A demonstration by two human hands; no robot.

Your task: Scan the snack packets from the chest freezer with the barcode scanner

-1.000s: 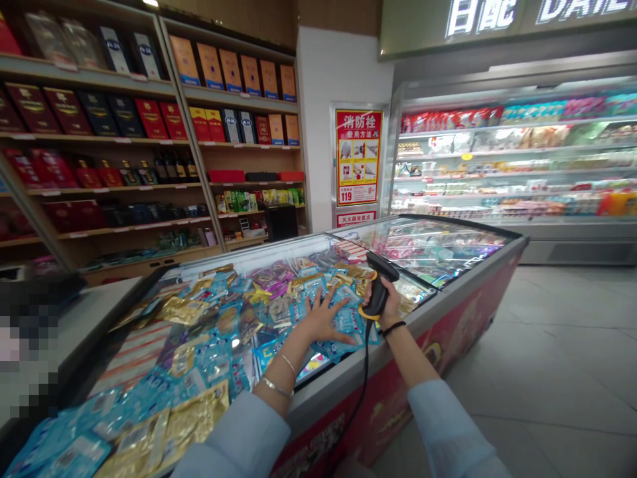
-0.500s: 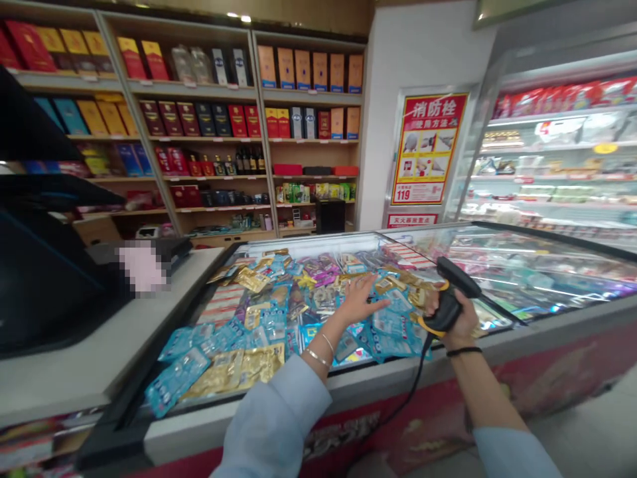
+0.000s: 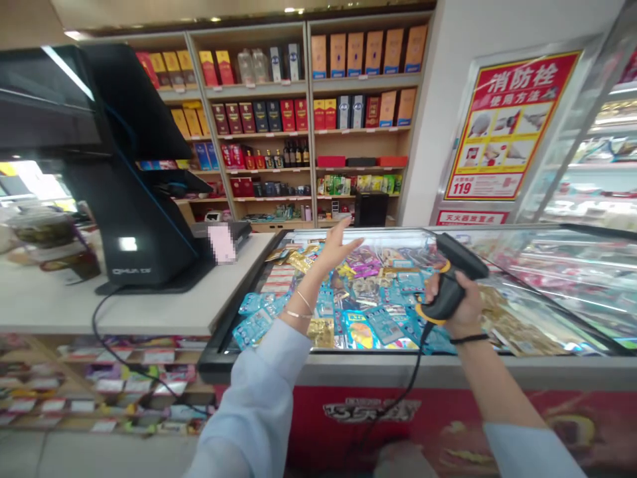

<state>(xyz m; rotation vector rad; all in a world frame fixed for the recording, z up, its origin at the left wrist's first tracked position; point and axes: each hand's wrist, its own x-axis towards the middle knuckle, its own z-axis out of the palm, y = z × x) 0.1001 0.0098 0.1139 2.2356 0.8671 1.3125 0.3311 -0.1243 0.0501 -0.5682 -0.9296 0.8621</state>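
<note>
Black corded barcode scanner [image 3: 450,292] sits in the closed fingers of the right hand [image 3: 462,309], while the left hand [image 3: 336,249] hovers open above blue and gold foil packets [image 3: 371,295] heaped in a glass-edged chest freezer [image 3: 348,368].

"119" on the fire-hydrant poster [image 3: 512,126]

Packets [image 3: 368,299] lie in a chest freezer [image 3: 398,372] right of the counter [image 3: 124,312].
</note>
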